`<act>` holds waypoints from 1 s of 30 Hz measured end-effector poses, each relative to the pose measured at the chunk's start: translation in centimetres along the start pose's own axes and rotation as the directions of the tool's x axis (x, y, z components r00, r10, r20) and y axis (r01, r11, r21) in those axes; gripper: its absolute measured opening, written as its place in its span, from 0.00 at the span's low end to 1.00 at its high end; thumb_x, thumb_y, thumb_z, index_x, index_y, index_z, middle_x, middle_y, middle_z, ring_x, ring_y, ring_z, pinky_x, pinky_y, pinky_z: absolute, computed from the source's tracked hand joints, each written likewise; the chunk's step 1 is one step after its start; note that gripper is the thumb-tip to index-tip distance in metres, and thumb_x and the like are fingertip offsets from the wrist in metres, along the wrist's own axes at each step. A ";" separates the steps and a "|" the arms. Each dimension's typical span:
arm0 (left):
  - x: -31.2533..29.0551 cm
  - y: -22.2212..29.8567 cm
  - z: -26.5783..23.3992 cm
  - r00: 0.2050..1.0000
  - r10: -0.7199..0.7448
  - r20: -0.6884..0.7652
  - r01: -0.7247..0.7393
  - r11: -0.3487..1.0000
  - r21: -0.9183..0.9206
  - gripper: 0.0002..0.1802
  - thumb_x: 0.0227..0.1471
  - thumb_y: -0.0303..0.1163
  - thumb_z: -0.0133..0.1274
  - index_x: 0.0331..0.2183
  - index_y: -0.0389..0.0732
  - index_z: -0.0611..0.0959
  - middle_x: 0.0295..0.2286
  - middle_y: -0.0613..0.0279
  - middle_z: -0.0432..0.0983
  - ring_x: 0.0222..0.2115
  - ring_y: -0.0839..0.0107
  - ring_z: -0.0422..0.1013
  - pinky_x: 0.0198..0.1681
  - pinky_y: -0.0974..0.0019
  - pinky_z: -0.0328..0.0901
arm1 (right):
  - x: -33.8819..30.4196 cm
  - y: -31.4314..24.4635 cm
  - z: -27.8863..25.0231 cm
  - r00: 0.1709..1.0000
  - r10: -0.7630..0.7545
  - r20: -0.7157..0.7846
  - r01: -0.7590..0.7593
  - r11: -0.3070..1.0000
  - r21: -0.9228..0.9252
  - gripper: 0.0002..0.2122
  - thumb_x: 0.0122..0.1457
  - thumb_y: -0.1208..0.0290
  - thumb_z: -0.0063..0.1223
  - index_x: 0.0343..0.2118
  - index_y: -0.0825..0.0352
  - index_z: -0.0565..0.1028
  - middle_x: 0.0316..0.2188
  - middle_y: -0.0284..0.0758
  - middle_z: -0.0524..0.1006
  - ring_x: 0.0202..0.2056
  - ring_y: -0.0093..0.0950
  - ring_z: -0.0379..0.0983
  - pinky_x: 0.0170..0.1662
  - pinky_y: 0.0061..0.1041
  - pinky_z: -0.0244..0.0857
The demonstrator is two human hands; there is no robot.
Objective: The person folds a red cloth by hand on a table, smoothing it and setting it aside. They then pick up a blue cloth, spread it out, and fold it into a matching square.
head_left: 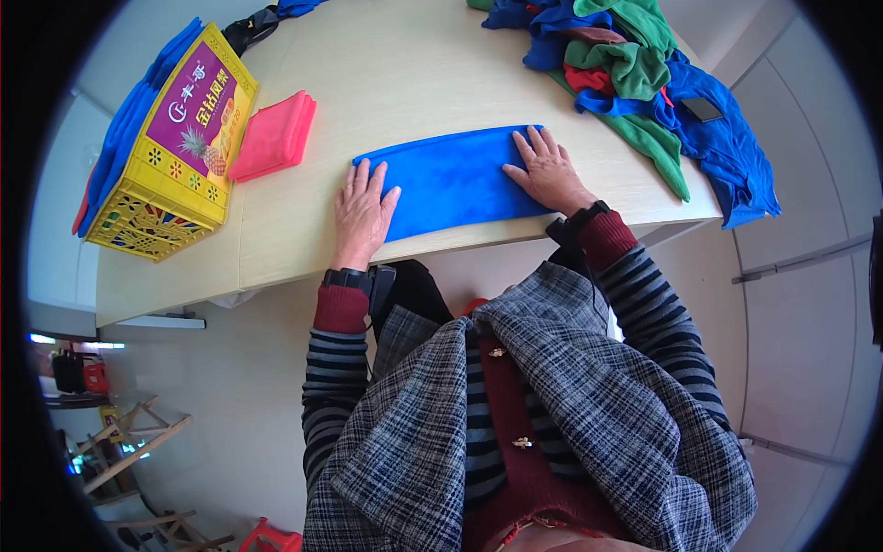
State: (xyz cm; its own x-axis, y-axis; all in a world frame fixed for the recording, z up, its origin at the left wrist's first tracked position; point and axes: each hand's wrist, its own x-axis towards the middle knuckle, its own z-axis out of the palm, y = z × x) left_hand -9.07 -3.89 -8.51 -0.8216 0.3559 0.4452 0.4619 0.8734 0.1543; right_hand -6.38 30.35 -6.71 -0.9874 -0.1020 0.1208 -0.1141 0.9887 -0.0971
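Plaid coat front (pixel 395 442) nearest the camera, striped sleeves reaching up to the table (pixel 368 74). Blue cloth (pixel 451 184) lies flat on the table, its near side at or just short of the front edge, can't tell which. Left hand (pixel 361 216) palm-down on the cloth's left end, right hand (pixel 552 177) palm-down on its right end; fingers spread, nothing pinched or held by either.

Risks, my read: uneven pressure, or hands sliding toward each other, could ruck the cloth in the middle. A pull toward the body could drag its near side over the edge. Lifting one hand could let that end shift, since only the palms steady it.

Off to the right, loose pile (pixel 635 69) of green, blue and red cloths; a blue piece (pixel 736 156) droops over the corner and its weight could make it slip, along with the small dark flat object (pixel 702 109) on it. Red folded cloth (pixel 276 138) sits right by the yellow crate (pixel 184 189); a knock from the left arm might skew it.
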 end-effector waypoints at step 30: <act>4.0 1.5 -11.4 0.923 -0.268 0.277 0.283 -0.016 -0.959 0.42 0.54 0.20 0.57 0.66 0.35 0.58 0.44 0.53 0.77 0.42 0.72 0.75 0.45 0.69 0.72 | -3.4 -15.5 1.4 0.950 -0.292 -0.113 0.305 0.944 0.128 0.44 0.59 0.36 0.48 0.67 0.70 0.58 0.68 0.49 0.57 0.70 0.49 0.49 0.70 0.52 0.40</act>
State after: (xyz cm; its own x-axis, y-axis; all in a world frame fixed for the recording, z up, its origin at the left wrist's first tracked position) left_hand -7.90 -4.94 3.60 -0.9745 0.1866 0.1248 0.0798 -0.2320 0.9694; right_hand -1.40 15.17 -7.04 -0.8921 -0.3729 0.2551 -0.4229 0.8878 -0.1814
